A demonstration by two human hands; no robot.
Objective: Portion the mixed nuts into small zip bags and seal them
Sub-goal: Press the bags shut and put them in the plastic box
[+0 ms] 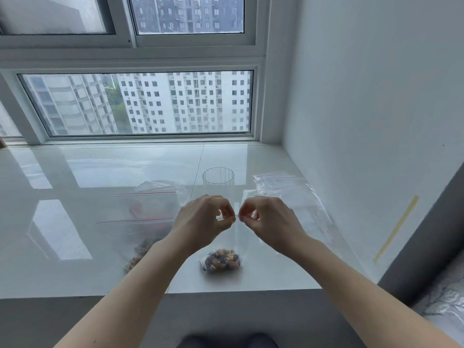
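A small clear zip bag [234, 237] stands upright near the front edge of the white sill, with mixed nuts [222, 262] in its bottom. My left hand [203, 218] pinches the left part of its top strip and my right hand [270, 219] pinches the right part, fingertips almost meeting. A large zip bag [143, 214] with a red line lies to the left, with more mixed nuts [138, 254] in its near end. Some of that bag is hidden by my left forearm.
A clear ribbed glass [218, 179] stands just behind my hands. A loose pile of empty small zip bags [283, 183] lies to the right, close to the wall. The sill's front edge [226, 292] runs just below the small bag. A window closes the back.
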